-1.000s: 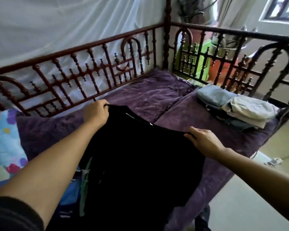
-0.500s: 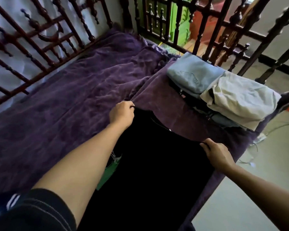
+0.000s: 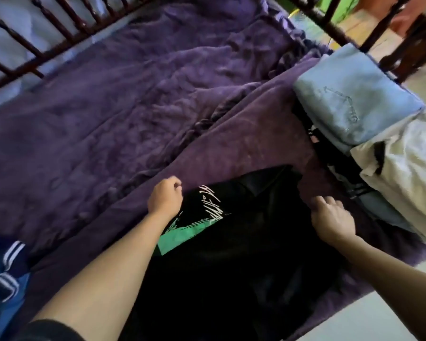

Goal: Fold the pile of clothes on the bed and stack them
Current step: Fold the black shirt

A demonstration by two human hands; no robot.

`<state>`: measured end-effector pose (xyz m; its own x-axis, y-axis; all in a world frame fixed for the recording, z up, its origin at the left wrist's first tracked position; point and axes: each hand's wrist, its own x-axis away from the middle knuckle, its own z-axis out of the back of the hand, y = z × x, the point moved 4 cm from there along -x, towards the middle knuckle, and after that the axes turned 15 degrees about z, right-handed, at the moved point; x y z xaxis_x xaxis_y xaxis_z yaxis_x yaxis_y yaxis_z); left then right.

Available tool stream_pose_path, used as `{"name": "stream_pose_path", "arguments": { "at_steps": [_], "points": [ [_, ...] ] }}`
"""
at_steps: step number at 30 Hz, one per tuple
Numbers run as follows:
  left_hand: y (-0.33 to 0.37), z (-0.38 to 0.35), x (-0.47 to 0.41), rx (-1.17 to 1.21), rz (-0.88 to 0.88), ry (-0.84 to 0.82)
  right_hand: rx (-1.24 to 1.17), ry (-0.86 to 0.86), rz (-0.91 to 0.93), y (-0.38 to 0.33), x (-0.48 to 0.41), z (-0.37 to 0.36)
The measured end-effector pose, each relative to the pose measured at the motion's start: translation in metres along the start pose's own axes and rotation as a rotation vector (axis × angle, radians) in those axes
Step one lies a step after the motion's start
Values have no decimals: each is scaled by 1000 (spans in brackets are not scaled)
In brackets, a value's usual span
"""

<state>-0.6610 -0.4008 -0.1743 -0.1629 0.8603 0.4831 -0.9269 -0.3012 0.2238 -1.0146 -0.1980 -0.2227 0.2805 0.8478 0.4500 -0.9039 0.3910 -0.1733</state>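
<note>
The black shirt (image 3: 244, 242), held up by its top corners a moment ago, now lies spread on the bed (image 3: 133, 107) between the hands, ready for folding, I'd judge. The left hand (image 3: 165, 200) is curled at its corner; I cannot tell whether it still pinches cloth. The right hand (image 3: 332, 217) rests loose, its fingers (image 3: 327, 203) gripping nothing. The folded stack (image 3: 354, 99) sits beyond them.

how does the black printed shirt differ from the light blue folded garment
The black shirt with green-and-white print lies loosely spread, not yet folded; the light blue fabric garment is neatly folded. The black shirt lies on the purple blanket; the blue garment tops a stack. Both show a graphic.
</note>
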Motion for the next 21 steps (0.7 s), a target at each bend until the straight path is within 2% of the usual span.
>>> {"name": "stream_pose_path", "arguments": {
  "at_steps": [5, 7, 9, 11, 12, 14, 16, 21],
  "points": [
    [-150, -5, 1, -78, 385, -80, 72, 28, 430, -122, -69, 9],
    [-195, -15, 3, -87, 526, -115, 175, -96, 549, -161, -92, -8],
    [-228, -32, 7, -102, 609, -155, 335, -214, 593, -184, -107, -34],
    [-248, -49, 7, -151, 613, -156, 449, -224, 608, -188, -113, -55],
    [-253, -55, 6, -170, 594, -122, 438, -171, 621, -187, -114, -59],
    [-256, -54, 0, -162, 537, 13, 292, -43, 616, -184, -117, -55],
    [-251, -39, -10, -123, 469, 162, 146, -5, 560, -186, -123, -41],
    [-218, 36, -63, 274, 356, 357, 71, 16, 380, -211, -165, 9]
  ]
}}
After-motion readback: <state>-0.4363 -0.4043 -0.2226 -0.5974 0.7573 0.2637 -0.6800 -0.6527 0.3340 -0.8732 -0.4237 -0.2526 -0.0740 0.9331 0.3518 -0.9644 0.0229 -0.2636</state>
